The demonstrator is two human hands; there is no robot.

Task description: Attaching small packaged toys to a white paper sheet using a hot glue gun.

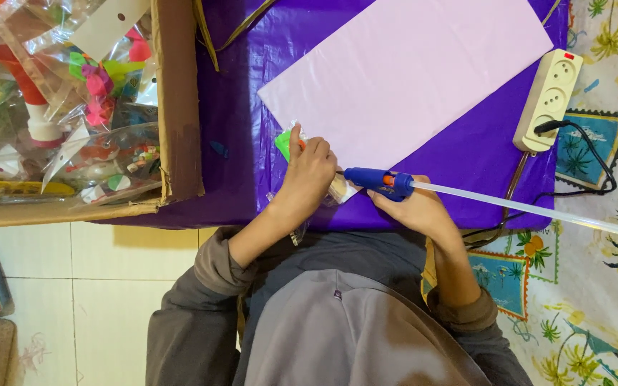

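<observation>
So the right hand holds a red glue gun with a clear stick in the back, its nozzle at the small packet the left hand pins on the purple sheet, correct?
Not quite: the glue gun is blue, not red, as the head view shows. The rest holds: the right hand grips it, a clear glue stick juts from its back, and its nozzle meets the small packet that the left hand pins on the purple sheet.

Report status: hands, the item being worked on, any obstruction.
Right hand grips blue hot-glue gun, nozzle at small clear-wrapped green piece. Left hand pins that piece on purple table cover. Pale pink sheet alongside; nothing blocking.
</observation>
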